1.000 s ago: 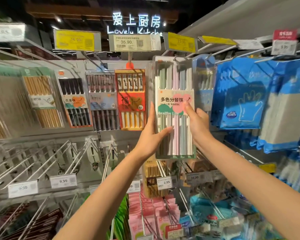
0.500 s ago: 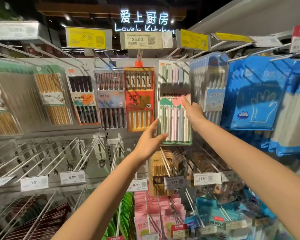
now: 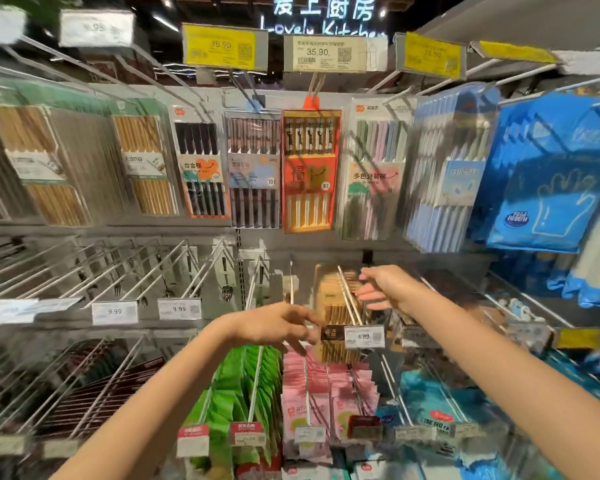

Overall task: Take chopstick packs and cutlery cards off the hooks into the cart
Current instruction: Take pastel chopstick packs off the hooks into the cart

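While both hands hang in front of the middle row of hooks, neither has hold of anything. The left hand (image 3: pixel 278 325) reaches with loosely curled, spread fingers toward the front of the tan bamboo chopstick packs (image 3: pixel 340 306); the right hand (image 3: pixel 383 289) hovers with fingers extended just beside the far part of the same stack. The picture is smeared, so whether a fingertip touches the packs I cannot tell.

The packs hang on a white wire hook (image 3: pixel 350 296) that runs out toward the near side and ends in the 4.99 price tag (image 3: pixel 363 337). Above, the pastel chopstick pack (image 3: pixel 373 174) sits on the top row, with the orange pack (image 3: pixel 310 171) at its left. No cart is in view.

To do this well, I would judge that the left hand should pinch the front pack by its card near the hanging hole, not low down, and draw it straight along the wire toward the near end, lifting slightly to clear the tag holder. The right hand can steady the packs behind so only one slides off. A sideways pull would likely tear the hole or drag neighbours along.
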Motion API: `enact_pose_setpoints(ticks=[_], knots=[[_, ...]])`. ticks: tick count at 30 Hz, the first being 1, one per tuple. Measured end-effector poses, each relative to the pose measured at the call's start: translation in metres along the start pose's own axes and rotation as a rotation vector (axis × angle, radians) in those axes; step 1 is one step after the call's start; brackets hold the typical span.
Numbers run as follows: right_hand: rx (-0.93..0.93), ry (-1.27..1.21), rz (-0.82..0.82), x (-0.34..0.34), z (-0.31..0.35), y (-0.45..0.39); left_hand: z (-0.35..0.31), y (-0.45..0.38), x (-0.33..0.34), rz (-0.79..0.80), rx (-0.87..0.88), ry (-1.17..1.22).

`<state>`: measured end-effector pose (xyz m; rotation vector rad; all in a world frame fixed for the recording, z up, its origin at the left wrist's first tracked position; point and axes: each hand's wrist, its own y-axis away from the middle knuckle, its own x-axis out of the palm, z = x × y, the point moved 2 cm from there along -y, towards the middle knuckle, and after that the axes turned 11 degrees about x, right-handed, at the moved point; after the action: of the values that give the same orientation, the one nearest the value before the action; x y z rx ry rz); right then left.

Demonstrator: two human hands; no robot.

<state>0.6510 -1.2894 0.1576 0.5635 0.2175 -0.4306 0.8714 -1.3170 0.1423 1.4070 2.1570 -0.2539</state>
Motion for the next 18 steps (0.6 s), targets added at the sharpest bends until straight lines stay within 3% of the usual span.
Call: enact_pose_setpoints(ticks=[5, 12, 18], knots=[[-0.029, 0.242, 0.221, 0.042, -0.012, 0.035, 0.035, 0.059, 0.01, 0.094, -0.147, -0.085], [-0.157, 0.412, 0.401, 0.144, -0.027, 0.058, 0.11, 0.171, 0.034, -0.077, -0.326, -0.047], [-0.217, 0.562, 0.685, 0.275, -0.044, 0.111, 0.14, 0.303, 0.061, -0.171, -0.501, 0.037]])
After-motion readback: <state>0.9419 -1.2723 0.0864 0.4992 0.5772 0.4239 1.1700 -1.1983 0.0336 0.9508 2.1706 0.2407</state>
